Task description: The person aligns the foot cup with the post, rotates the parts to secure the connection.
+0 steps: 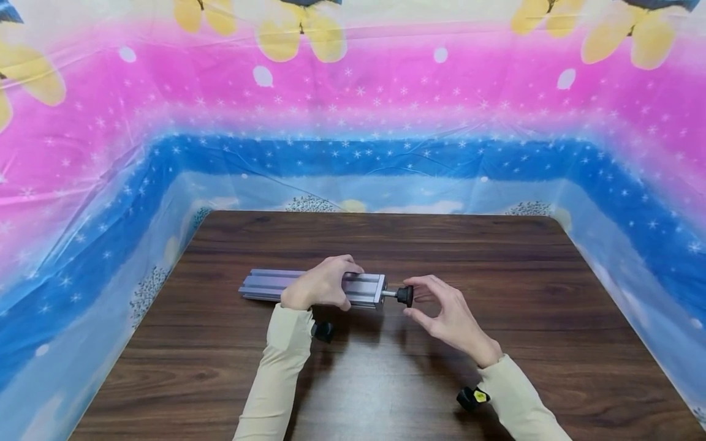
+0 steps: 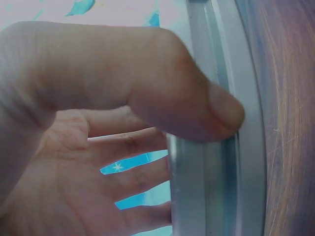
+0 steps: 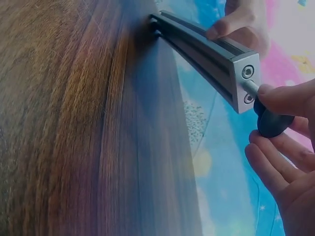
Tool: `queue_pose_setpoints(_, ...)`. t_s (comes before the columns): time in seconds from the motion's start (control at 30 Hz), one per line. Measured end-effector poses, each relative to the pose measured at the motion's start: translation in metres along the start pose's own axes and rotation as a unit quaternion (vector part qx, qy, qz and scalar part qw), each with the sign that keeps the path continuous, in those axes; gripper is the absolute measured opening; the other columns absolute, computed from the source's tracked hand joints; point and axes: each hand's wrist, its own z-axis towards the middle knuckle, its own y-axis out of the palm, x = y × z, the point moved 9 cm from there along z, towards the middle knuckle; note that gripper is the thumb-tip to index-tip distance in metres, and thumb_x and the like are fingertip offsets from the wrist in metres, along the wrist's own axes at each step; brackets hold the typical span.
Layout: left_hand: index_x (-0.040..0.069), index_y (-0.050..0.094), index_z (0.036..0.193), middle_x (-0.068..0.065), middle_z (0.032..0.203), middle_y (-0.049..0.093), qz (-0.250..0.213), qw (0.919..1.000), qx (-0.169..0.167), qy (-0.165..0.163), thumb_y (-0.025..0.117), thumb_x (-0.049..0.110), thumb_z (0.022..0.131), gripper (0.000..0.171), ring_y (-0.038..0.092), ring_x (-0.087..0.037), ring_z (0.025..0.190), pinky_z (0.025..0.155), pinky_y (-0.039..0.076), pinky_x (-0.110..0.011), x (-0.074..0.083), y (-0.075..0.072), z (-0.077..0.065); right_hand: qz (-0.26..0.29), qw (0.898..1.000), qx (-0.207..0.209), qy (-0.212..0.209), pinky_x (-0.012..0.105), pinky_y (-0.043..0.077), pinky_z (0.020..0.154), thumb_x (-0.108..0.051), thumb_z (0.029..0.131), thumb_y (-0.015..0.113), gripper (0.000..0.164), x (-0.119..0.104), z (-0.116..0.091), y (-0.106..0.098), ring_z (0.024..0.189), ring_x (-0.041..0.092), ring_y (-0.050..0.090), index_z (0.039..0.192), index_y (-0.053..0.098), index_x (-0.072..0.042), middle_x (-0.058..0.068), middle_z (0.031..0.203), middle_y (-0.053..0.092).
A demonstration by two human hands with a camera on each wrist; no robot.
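Observation:
A silver aluminium profile (image 1: 270,285) with long grooves lies crosswise over the table. My left hand (image 1: 325,283) grips it near its right part; in the left wrist view the thumb (image 2: 216,115) presses along a groove and the other fingers reach the far side. A flat end plate (image 3: 239,91) with two screws closes the right end. From the plate sticks a metal stem (image 1: 389,294) bearing a black levelling foot (image 1: 406,296). My right hand (image 1: 447,311) pinches this foot, with the thumb (image 3: 283,100) at its edge and the other fingers round its far side.
The dark wood-grain table (image 1: 386,242) extends on all sides of the profile. A pink and blue patterned cloth (image 1: 358,122) hangs behind and along both sides. Black wrist devices (image 1: 469,398) sit below both wrists.

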Motion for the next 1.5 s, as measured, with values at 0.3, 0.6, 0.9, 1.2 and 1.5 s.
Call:
queue_pose_setpoints(0.3, 0.007, 0.066, 0.133, -0.008, 0.128, 0.060, -0.002, 1.0000, 0.002, 0.009, 0.086, 0.000, 0.068, 0.068, 0.058, -0.023, 0.108, 0.092, 0.051, -0.039, 0.001, 0.001, -0.001, 0.005, 0.999, -0.007, 0.043, 0.041, 0.060, 0.080, -0.017, 0.091, 0.077, 0.040, 0.005, 0.000, 0.001, 0.088, 0.011, 0.072, 0.129, 0.066, -0.010, 0.001, 0.105, 0.075)
queue_pose_setpoints(0.6, 0.006, 0.066, 0.134, -0.008, 0.123, 0.061, -0.004, 0.9999, -0.003, 0.012, 0.085, -0.001, 0.068, 0.069, 0.057, -0.025, 0.104, 0.090, 0.050, -0.038, 0.003, 0.002, 0.001, 0.008, 0.995, -0.015, 0.097, 0.027, 0.059, 0.072, -0.026, 0.096, 0.072, 0.028, 0.015, -0.001, 0.001, 0.081, 0.012, 0.073, 0.118, 0.072, -0.009, -0.001, 0.095, 0.077)
queue_pose_setpoints(0.9, 0.010, 0.066, 0.135, -0.006, 0.131, 0.059, -0.017, 0.9997, -0.012, -0.008, 0.084, -0.002, 0.070, 0.068, 0.056, -0.022, 0.109, 0.088, 0.051, -0.038, -0.001, 0.002, 0.000, -0.002, 0.997, -0.025, 0.080, 0.037, 0.059, 0.082, -0.029, 0.091, 0.078, 0.044, 0.016, -0.002, 0.001, 0.092, 0.015, 0.073, 0.129, 0.066, -0.012, 0.002, 0.109, 0.075)
queue_pose_setpoints(1.2, 0.010, 0.066, 0.135, -0.005, 0.128, 0.059, -0.020, 0.9997, -0.013, -0.005, 0.082, -0.004, 0.069, 0.069, 0.055, -0.022, 0.104, 0.085, 0.049, -0.036, -0.001, 0.000, 0.001, -0.018, 0.999, 0.017, -0.042, 0.041, 0.058, 0.089, -0.011, 0.080, 0.087, 0.060, -0.005, -0.001, -0.007, 0.111, 0.020, 0.069, 0.135, 0.063, -0.013, 0.009, 0.126, 0.068)
queue_pose_setpoints(1.5, 0.009, 0.066, 0.135, -0.008, 0.134, 0.058, -0.024, 0.9995, -0.018, -0.005, 0.082, -0.004, 0.070, 0.068, 0.055, -0.022, 0.109, 0.086, 0.049, -0.035, -0.001, 0.001, 0.000, -0.030, 0.999, 0.022, -0.037, 0.033, 0.058, 0.087, -0.009, 0.081, 0.085, 0.051, -0.002, -0.002, -0.006, 0.103, 0.019, 0.072, 0.129, 0.068, -0.007, 0.003, 0.118, 0.071)
